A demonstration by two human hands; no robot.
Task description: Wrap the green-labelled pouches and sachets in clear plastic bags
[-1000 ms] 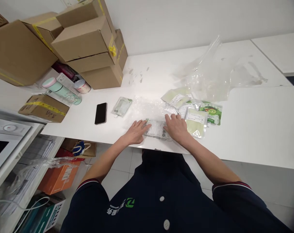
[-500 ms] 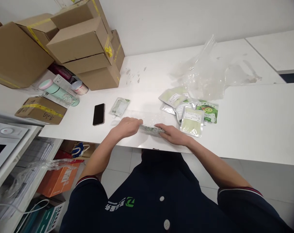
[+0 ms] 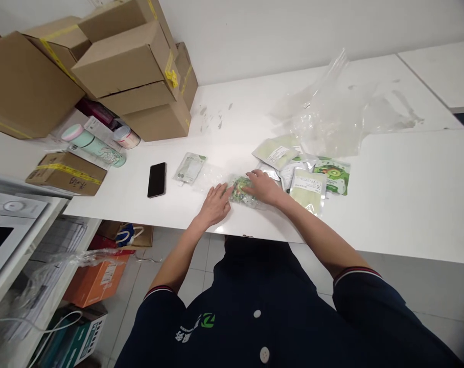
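A small green packet wrapped in clear bubble wrap (image 3: pixel 241 191) lies on the white table (image 3: pixel 389 194) in front of me. My left hand (image 3: pixel 215 205) rests on its left end with fingers stretched flat. My right hand (image 3: pixel 263 186) lies over its right end, fingers bent down onto the wrap. A loose flap of bubble wrap (image 3: pixel 209 176) spreads out behind the packet. Right of my right hand sits a pile of pale green pouches (image 3: pixel 307 187).
A black phone (image 3: pixel 157 179) and a single pouch (image 3: pixel 189 168) lie to the left. Stacked cardboard boxes (image 3: pixel 128 66), a mint bottle (image 3: pixel 94 145) and a taped small box (image 3: pixel 65 174) fill the left end. Crumpled clear plastic bags (image 3: pixel 331 117) lie at the back right.
The wrapped packet was rolled away from me over the bubble wrap, its green side now up. Both hands moved forward with it, from a pinching hold on its ends to lying on it.
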